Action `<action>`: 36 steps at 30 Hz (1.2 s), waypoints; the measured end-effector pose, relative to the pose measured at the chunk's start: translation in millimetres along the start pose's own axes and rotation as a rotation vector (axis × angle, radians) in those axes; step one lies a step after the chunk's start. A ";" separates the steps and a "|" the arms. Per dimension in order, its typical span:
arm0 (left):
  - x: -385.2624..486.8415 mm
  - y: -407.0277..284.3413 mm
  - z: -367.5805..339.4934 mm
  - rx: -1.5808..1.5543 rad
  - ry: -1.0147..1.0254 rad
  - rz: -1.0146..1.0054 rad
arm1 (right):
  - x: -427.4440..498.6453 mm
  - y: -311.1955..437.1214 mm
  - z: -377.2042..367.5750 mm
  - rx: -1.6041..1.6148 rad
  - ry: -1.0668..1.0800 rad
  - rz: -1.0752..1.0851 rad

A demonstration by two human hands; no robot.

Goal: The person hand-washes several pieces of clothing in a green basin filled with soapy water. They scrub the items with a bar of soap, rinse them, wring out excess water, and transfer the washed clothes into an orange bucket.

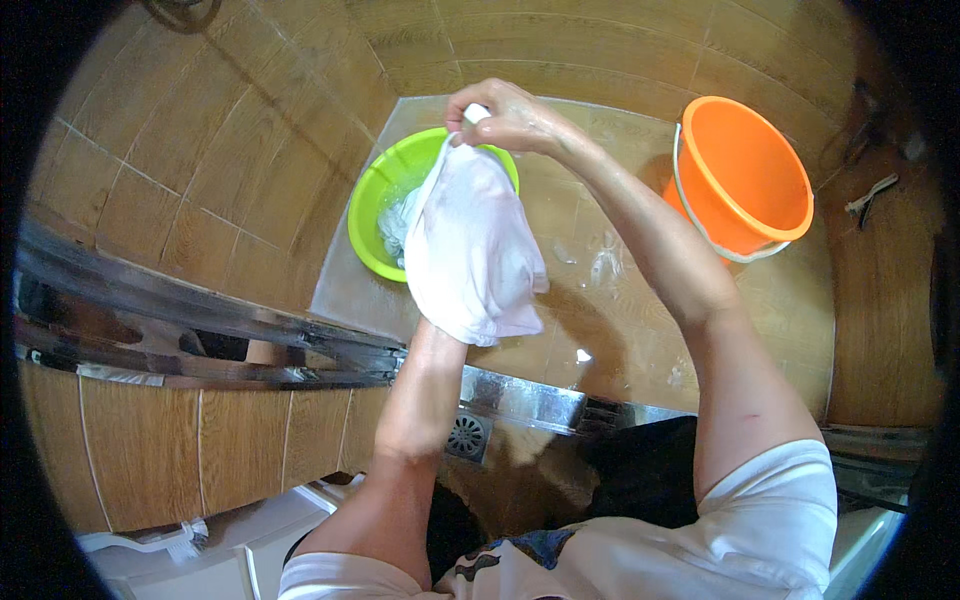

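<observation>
My right hand (510, 120) pinches the upper edge of a wet white cloth garment (480, 240) and also holds a small white object (477, 113), perhaps a bar of soap. My left hand is hidden inside or behind the cloth; only its wrist and forearm show below the lower edge. Behind the cloth, a lime-green basin (364, 225) stands on the tiled floor, partly covered from view. More wet whitish cloth (396, 223) lies in it with water.
An orange bucket (742, 169) with a white handle stands at the right. A metal threshold (517, 394) crosses the floor before me, with a round floor drain (468, 436) on my side. Wood-look tiled walls (540, 45) surround the wet floor.
</observation>
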State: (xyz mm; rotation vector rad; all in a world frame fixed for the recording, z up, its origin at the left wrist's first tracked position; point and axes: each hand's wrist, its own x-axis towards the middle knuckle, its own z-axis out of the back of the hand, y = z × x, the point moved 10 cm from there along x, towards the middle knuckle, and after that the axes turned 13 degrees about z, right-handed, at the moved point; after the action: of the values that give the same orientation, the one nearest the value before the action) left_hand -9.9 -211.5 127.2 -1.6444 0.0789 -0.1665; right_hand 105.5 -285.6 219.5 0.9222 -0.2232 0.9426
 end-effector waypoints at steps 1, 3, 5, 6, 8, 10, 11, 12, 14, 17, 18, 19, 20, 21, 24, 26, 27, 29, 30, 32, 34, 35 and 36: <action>-0.4 24.7 6.0 -0.496 0.056 0.183 | -1.9 -5.4 -1.9 -0.001 0.009 -0.033; 6.1 16.3 20.8 -0.025 -0.039 0.025 | -3.9 -16.7 -3.6 -0.008 0.026 -0.103; 8.3 10.4 24.1 0.453 -0.120 -0.113 | 1.5 -7.8 0.5 -0.068 0.026 -0.036; 8.1 9.1 22.4 0.692 -0.157 -0.182 | 3.8 -3.0 3.5 -0.099 0.025 -0.003; 4.5 -0.8 13.3 0.917 -0.216 -0.300 | 1.4 -7.4 7.8 -0.098 0.002 -0.110; 0.0 -13.8 5.3 0.935 -0.267 -0.385 | -0.7 -1.2 20.2 -0.185 -0.117 -0.115; -2.1 -22.6 1.7 0.968 -0.293 -0.422 | -2.7 8.0 30.7 -0.272 -0.224 -0.067; -2.9 -30.8 -1.5 1.053 -0.317 -0.449 | -6.7 18.4 39.2 -0.360 -0.331 -0.018; -7.2 -47.9 -2.9 1.197 -0.382 -0.503 | -6.4 65.5 9.1 -0.415 -0.263 0.200; -10.7 -48.8 -7.9 1.002 -0.340 -0.463 | -32.5 95.1 -56.1 -0.454 -0.068 0.235; -7.4 -38.4 -8.0 0.687 -0.243 -0.373 | -25.7 59.8 -55.2 -0.396 -0.018 0.113; -4.2 -25.9 -8.3 0.348 -0.144 -0.266 | -22.8 30.6 -56.5 -0.335 0.026 -0.008; -0.7 -11.5 -8.8 0.056 -0.068 -0.158 | -25.9 19.4 -55.3 -0.348 0.026 -0.061; 4.8 2.3 -9.7 -0.121 -0.012 -0.078 | -30.6 8.7 -54.4 -0.360 0.025 -0.114; 10.8 13.2 13.4 -0.372 0.031 0.016 | -31.0 70.8 -68.9 -0.525 -0.045 0.135; 13.7 19.0 9.7 -0.490 0.078 0.048 | -35.9 80.8 -72.8 -0.400 -0.003 0.151; 14.3 22.1 7.5 -0.548 0.108 0.065 | -33.4 51.9 -74.2 -0.353 -0.004 0.056; 16.1 25.2 -16.1 -0.657 0.221 0.097 | -25.3 -37.9 -51.8 -0.304 -0.023 -0.148; 13.7 26.6 -16.5 -0.701 0.262 0.109 | -30.2 -54.3 -51.6 -0.148 -0.019 -0.218; 10.6 18.6 -11.8 -0.780 0.370 0.119 | -52.2 -75.4 -48.1 0.118 -0.042 -0.285; 6.7 5.2 -2.6 -0.873 0.479 0.113 | -106.9 -107.5 -61.4 0.189 -0.026 -0.332; 4.7 -3.7 -4.3 -0.944 0.547 0.109 | -150.9 -133.7 -66.2 0.135 0.010 -0.382; 3.5 -10.3 -20.0 -1.040 0.640 0.114 | -221.0 -185.3 -68.6 -0.081 0.106 -0.548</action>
State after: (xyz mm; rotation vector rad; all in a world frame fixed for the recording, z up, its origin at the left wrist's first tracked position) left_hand -10.1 -230.9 139.1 -2.5418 0.8629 -0.6377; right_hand 102.6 -412.2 -48.6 0.7970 0.0822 0.4684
